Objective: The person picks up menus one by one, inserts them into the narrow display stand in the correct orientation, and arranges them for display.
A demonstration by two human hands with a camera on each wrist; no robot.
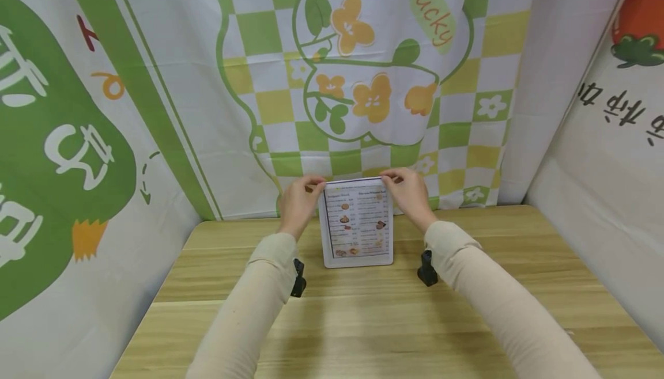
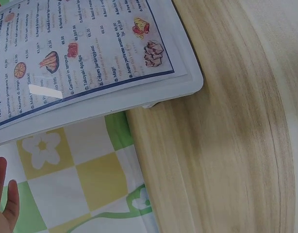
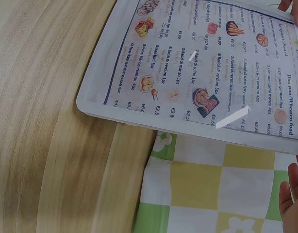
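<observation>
A white-framed menu display stands upright on the table, its printed side with prices and small food pictures facing me. At its top left corner my left hand pinches the frame between thumb and fingers. The top right corner is pinched in the same way by my right hand. In the left wrist view the menu sheet shows a glare spot, and part of the left hand is at the edge. The right wrist view shows the frame's rounded lower corner and fingers of the right hand.
The wooden table reaches back to a green, yellow and white checked cloth. Printed cloth walls stand at the left and right. Black wrist devices hang below both sleeves.
</observation>
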